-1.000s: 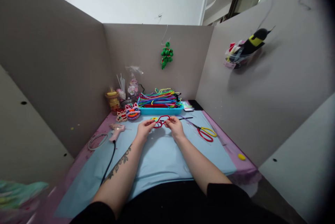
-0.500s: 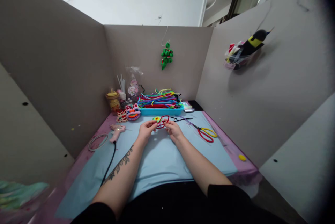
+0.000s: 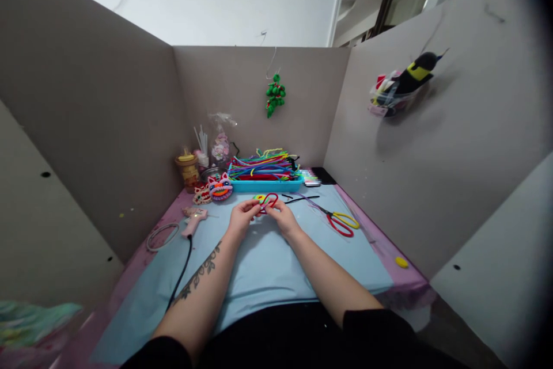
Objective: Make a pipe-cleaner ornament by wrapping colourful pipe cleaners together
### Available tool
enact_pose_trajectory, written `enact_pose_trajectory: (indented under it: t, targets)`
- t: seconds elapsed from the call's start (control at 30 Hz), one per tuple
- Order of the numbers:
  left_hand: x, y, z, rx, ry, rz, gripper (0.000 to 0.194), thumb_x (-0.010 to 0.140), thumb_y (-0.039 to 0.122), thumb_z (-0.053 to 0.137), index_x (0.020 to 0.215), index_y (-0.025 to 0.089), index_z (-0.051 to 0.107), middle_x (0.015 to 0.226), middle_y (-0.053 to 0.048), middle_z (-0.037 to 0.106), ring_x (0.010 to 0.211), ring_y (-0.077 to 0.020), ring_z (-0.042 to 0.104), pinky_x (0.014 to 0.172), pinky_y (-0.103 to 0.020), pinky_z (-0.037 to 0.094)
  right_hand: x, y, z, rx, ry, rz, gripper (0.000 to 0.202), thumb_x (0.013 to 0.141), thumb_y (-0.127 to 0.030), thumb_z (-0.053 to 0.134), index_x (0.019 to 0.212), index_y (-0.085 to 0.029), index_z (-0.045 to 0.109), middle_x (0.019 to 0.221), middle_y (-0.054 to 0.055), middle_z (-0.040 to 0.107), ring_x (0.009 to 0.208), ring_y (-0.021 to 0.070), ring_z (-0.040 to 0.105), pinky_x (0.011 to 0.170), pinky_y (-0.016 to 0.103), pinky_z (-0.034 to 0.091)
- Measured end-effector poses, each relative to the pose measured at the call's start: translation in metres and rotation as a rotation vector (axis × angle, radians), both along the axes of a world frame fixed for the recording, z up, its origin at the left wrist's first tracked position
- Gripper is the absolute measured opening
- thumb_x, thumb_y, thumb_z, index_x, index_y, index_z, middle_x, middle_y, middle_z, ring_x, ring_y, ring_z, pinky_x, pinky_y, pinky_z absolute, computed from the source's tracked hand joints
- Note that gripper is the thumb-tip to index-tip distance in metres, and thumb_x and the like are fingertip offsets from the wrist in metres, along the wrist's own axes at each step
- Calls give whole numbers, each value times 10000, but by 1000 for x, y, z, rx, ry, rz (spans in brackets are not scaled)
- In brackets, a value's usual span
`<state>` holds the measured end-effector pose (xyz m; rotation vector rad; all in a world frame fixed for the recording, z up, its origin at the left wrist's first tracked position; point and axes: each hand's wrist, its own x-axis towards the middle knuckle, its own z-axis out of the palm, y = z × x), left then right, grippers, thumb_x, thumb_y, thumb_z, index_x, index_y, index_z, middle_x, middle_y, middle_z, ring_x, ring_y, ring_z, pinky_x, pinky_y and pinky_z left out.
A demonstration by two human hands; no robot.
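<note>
Above the middle of the blue table cover, a bent red pipe cleaner (image 3: 272, 197) forms a loop between my hands. My left hand (image 3: 243, 215) is closed, pinching its left side. The fingers of my right hand (image 3: 281, 215) are closed on its right side, nearly touching the left fingertips. A small yellow and green piece (image 3: 259, 197) shows just behind the left fingers. Black pipe cleaners (image 3: 302, 198) lie to the right, near scissors (image 3: 339, 221) with one yellow and one red handle.
A blue tray (image 3: 265, 186) of colourful pipe cleaners stands at the back. To its left are lion-face crafts (image 3: 220, 186), a jar (image 3: 188, 172) and a pink glue gun (image 3: 195, 221) with a black cord. A yellow oval (image 3: 401, 262) lies at right. Grey panels surround the table.
My right hand has moved slightly left, closer to my left hand, and the red loop has shifted a little between them. The camera view has tilted slightly.
</note>
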<state>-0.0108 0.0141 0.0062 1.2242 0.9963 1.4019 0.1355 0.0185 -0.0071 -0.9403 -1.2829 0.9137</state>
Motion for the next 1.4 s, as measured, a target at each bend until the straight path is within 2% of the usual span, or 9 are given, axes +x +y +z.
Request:
enact_pose_trajectory:
  t: [0.23, 0.4, 0.63, 0.73, 0.83, 0.93, 1.1, 1.3, 1.4]
  targets:
    - [-2, 2, 0, -10, -14, 35, 460, 548, 411, 778, 904, 136, 686, 647, -51, 680, 546, -146, 607, 468, -215, 343, 11, 5, 2, 85, -13, -225, 207, 692, -394, 632, 724, -190, 652, 979, 71, 598, 994, 221, 532, 882, 363, 397]
    - [0, -2, 2, -56, -20, -41, 462, 543, 407, 784, 905, 139, 683, 744, -79, 701, 609, -169, 641, 465, -207, 344, 7, 0, 3, 40, -52, -148, 222, 666, -402, 650, 691, -182, 660, 1083, 91, 535, 978, 223, 534, 714, 304, 444]
    - [0, -3, 3, -67, -21, -56, 429, 576, 371, 778, 915, 128, 676, 760, -86, 702, 623, -158, 643, 495, -205, 378, 4, -4, 4, 37, -169, -73, 189, 693, -372, 625, 705, -185, 651, 1109, 83, 500, 1038, 230, 502, 749, 316, 442]
    - [0, -2, 2, -53, -17, -22, 430, 578, 374, 777, 914, 127, 674, 780, -85, 703, 623, -151, 639, 505, -204, 391, 5, -6, 7, 89, -211, -179, 165, 705, -340, 611, 766, -187, 614, 1076, 84, 510, 1039, 235, 496, 746, 327, 437]
    - [0, 0, 0, -54, -31, 19, 448, 577, 392, 773, 927, 132, 669, 792, -84, 704, 649, -156, 644, 518, -205, 402, 4, -10, 7, 255, -277, -320, 129, 711, -284, 612, 784, -191, 561, 1016, 74, 521, 1032, 227, 491, 805, 349, 420]
    - [-1, 1, -2, -56, -47, 41, 469, 575, 404, 771, 943, 133, 666, 786, -83, 705, 668, -162, 647, 538, -212, 416, 0, -11, 4, 379, -323, -361, 158, 718, -256, 611, 848, -194, 545, 962, 63, 532, 980, 210, 502, 844, 358, 410]
    - [-1, 1, -2, -58, -53, 22, 464, 571, 395, 776, 939, 133, 671, 787, -88, 707, 677, -174, 655, 552, -224, 429, 3, -1, -3, 263, -236, -384, 311, 762, -276, 567, 1057, -183, 540, 926, 59, 555, 810, 172, 534, 742, 316, 443]
    - [3, -3, -1, -114, -52, -102, 436, 536, 368, 802, 883, 129, 686, 758, -88, 705, 637, -170, 651, 533, -224, 419, 10, 5, -3, 207, -228, -282, 167, 771, -325, 553, 808, -175, 616, 782, 35, 597, 749, 174, 550, 698, 300, 442]
    - [3, -5, -2, -143, -73, -148, 423, 517, 336, 818, 860, 126, 687, 734, -80, 702, 621, -167, 644, 531, -226, 417, 10, 4, -2, 210, -228, -291, 154, 752, -314, 562, 774, -176, 628, 777, 40, 625, 756, 184, 561, 698, 307, 440]
